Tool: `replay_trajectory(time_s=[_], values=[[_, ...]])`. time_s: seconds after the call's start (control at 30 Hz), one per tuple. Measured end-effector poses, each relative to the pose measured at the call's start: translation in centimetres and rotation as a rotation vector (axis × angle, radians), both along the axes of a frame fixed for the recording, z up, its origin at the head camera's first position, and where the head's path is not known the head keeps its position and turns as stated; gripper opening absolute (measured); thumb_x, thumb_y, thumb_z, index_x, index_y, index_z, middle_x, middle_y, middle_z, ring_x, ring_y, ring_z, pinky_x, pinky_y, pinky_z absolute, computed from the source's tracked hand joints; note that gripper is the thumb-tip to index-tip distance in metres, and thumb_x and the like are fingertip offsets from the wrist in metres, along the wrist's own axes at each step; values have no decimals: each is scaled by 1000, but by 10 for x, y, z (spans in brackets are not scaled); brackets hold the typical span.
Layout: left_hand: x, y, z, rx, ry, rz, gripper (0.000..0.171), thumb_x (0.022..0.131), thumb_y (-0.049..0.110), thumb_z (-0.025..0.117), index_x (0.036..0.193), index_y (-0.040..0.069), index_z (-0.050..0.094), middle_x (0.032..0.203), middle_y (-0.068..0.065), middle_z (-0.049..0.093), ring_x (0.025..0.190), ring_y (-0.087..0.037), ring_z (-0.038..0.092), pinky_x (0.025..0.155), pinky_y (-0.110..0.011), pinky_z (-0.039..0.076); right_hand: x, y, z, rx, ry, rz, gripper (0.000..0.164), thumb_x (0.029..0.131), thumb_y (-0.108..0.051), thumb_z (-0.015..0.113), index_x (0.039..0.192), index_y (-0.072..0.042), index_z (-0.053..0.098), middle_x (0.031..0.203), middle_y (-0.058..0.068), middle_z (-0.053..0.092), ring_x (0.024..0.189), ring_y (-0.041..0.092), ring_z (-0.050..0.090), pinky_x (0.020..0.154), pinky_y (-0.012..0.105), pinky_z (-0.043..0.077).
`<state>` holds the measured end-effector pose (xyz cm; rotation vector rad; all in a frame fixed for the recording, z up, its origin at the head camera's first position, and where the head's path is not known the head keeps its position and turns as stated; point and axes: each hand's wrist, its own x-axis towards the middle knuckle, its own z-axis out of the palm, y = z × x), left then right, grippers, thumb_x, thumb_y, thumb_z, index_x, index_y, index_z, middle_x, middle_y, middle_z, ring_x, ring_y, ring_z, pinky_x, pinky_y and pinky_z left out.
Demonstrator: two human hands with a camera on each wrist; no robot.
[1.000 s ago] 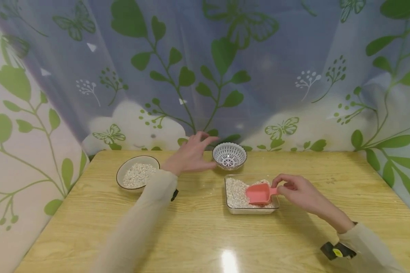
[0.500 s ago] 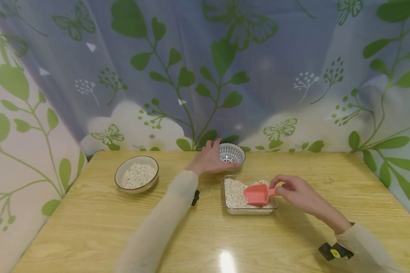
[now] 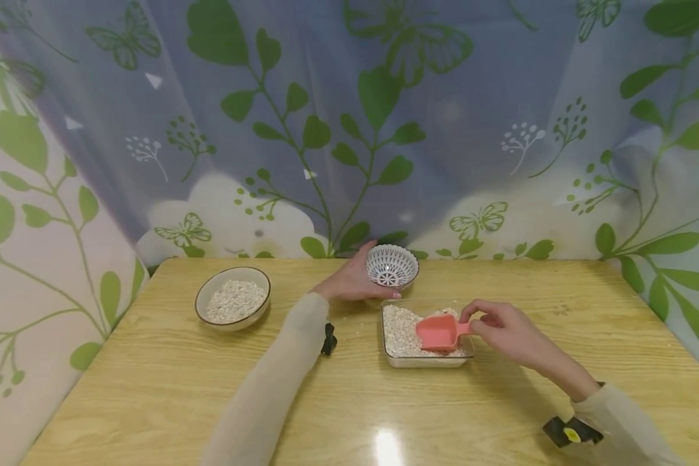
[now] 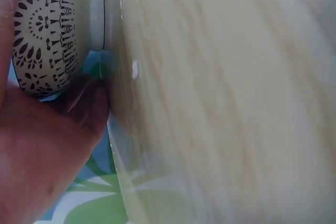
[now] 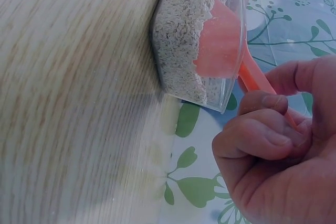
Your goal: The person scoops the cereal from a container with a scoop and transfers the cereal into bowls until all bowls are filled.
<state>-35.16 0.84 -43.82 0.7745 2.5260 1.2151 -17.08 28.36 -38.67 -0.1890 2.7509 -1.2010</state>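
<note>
A small bowl [image 3: 393, 266] with a dark pattern and scalloped rim stands near the table's back edge. My left hand [image 3: 354, 278] grips it from the left, thumb along the front and fingers behind. In the left wrist view the patterned side of the bowl [image 4: 47, 40] shows between thumb and fingers, its foot at the tabletop. My right hand [image 3: 512, 333] pinches the handle of a pink scoop [image 3: 439, 332]. The scoop's head rests in oats [image 3: 400, 330] inside a clear rectangular container [image 3: 428, 362]; in the right wrist view, part of it shows through the wall.
A cream bowl [image 3: 233, 323] with a dark rim, partly filled with oats, stands on the left of the wooden table [image 3: 338, 401]. Behind the table hangs a leaf-patterned curtain [image 3: 303, 97]. A few stray flakes lie left of the container.
My left hand has moved right to the patterned bowl, then lower around its side, and taken hold of it. The right hand and scoop have hardly moved.
</note>
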Motion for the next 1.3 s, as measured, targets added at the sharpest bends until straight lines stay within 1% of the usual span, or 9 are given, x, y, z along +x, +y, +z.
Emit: replay_trajectory(time_s=[0.13, 0.33, 0.47, 0.63, 0.8, 1.07, 1.17, 1.23, 1.3], values=[[-1, 1, 0, 11, -23, 3, 137, 66, 41, 96, 165, 16, 6, 159, -17, 40, 145, -36, 43, 123, -53, 33, 0, 0, 0, 3, 6, 2, 17, 99, -13, 55, 110, -9, 67, 61, -5, 36, 55, 9, 33, 48, 26, 33], [2, 0, 2, 39, -45, 21, 132, 65, 39, 97, 164, 17, 13, 153, -15, 46, 141, -33, 48, 122, -52, 36, 1, 0, -1, -15, -4, 7, 17, 99, -15, 57, 112, -9, 67, 59, -6, 37, 53, 8, 33, 47, 26, 33], [4, -4, 2, 31, -38, 46, 130, 64, 39, 97, 163, 17, 15, 153, -17, 46, 141, -35, 48, 121, -53, 36, 0, 0, -1, -17, -9, 13, 17, 100, -15, 57, 112, -9, 67, 60, -5, 38, 54, 8, 34, 48, 26, 34], [8, -13, 3, 23, -27, 62, 128, 65, 38, 96, 163, 19, 17, 152, -20, 47, 140, -37, 49, 119, -55, 38, 0, 1, -2, -16, 0, 16, 18, 100, -15, 56, 112, -8, 67, 59, -6, 36, 52, 7, 32, 47, 26, 33], [13, -29, 7, 32, -16, 64, 131, 62, 41, 97, 163, 22, 17, 150, -17, 49, 138, -34, 51, 117, -55, 40, 0, 2, -1, -28, -11, 17, 19, 101, -16, 55, 113, -8, 67, 58, -7, 34, 51, 6, 29, 47, 25, 31], [36, -58, 26, 88, -8, 136, 131, 61, 32, 99, 163, 22, 17, 150, -15, 49, 138, -36, 51, 115, -60, 41, -1, 5, -4, -43, -42, 12, 22, 102, -18, 54, 118, -7, 66, 61, -5, 37, 53, 7, 29, 49, 27, 32], [48, -69, 32, 110, -1, 138, 130, 61, 27, 99, 163, 20, 18, 152, -15, 47, 139, -37, 50, 114, -60, 42, -1, 5, -5, -43, -46, 14, 22, 102, -18, 54, 118, -7, 66, 64, -2, 43, 53, 7, 29, 50, 27, 33], [58, -75, 36, 133, -1, 123, 129, 61, 24, 99, 163, 20, 19, 152, -14, 47, 139, -36, 50, 115, -59, 42, 0, 5, -5, -42, -42, 16, 22, 103, -18, 54, 118, -8, 66, 74, 1, 56, 55, 7, 30, 50, 27, 34], [69, -81, 38, 144, -3, 115, 128, 61, 22, 99, 162, 20, 20, 151, -14, 47, 138, -35, 51, 114, -59, 43, 0, 5, -5, -42, -44, 18, 22, 103, -19, 55, 118, -8, 66, 81, 4, 60, 57, 7, 31, 51, 28, 34]])
